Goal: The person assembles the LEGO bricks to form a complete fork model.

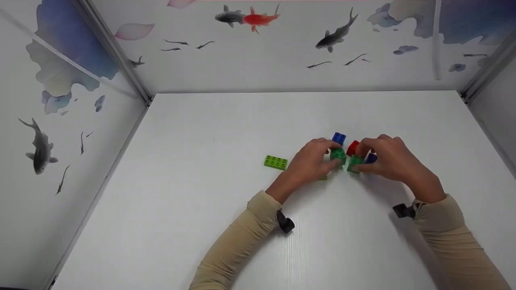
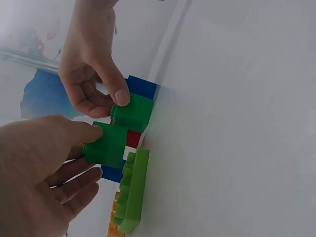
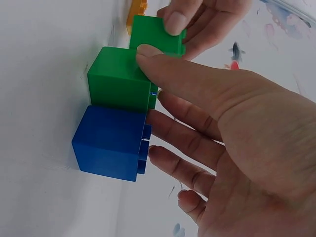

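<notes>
we look down at a white table [image 1: 181, 181], with 12 o'clock at its far side. we see a person's left hand [image 1: 310, 161] pinch one green block [image 1: 338, 157] between thumb and finger, and its other fingers bend loosely. we see the right hand [image 1: 389, 159] pinch the other green block [image 1: 355, 165] the same way, with its other fingers bent behind. the two green blocks are just beside each other, and the right hand's one sits at about 4 o'clock from the left hand's one. at 12 o'clock from the left hand's green block we find a blue block [image 1: 339, 138], and at 2 o'clock a red block [image 1: 353, 148]. a second blue block [image 3: 111, 143] sits just beside the right hand's green block, at 2 o'clock, with its bumps facing up. at 9 o'clock from the left hand we see a long lime brick [image 1: 275, 162] flat on the table. another lime brick [image 2: 133, 192] peeks out at 7 o'clock from the left hand's green block, mostly hidden by that hand. in the left wrist view we also see a bit of an orange block [image 2: 113, 224] near that lime brick. both arms wear tan sleeves [image 1: 238, 237], and painted fish [image 1: 260, 18] swim on the wall at 12 o'clock.
</notes>
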Demonstrator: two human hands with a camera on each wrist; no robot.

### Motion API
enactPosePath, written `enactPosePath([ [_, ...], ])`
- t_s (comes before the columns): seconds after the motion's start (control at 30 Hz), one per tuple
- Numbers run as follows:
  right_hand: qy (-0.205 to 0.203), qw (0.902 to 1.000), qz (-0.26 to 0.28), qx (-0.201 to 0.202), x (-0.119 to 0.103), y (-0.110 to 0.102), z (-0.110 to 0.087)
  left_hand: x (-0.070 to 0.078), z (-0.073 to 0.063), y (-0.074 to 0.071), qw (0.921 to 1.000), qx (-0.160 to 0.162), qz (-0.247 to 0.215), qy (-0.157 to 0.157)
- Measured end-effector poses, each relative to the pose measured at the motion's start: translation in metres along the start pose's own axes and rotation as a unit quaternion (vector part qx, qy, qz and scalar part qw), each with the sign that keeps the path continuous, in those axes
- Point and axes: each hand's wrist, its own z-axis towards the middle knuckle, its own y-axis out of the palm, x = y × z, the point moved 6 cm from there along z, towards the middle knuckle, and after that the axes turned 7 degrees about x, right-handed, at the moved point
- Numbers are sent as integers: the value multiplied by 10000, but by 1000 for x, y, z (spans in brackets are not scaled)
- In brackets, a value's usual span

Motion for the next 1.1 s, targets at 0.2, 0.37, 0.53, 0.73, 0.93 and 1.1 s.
enactPosePath([
  [0.2,64,10000,-6,-70,0,1,1,3,-9,-16,9988,46,-429,221],
  [0.37,121,9999,23,-115,-1,2,1,4,-20,-24,9967,-48,-772,254],
  [0.53,144,9998,84,-109,-3,3,2,3,-36,-27,9946,-228,-847,556],
  [0.73,98,9997,235,34,-8,1,1,-4,-55,-27,9932,-511,-716,758],
  [0.93,-87,9982,585,99,-16,-3,2,-8,-65,-27,9922,-666,-723,760],
  [1.1,-203,9955,922,33,-22,-3,3,-10,-66,-26,9917,-697,-699,829],
])
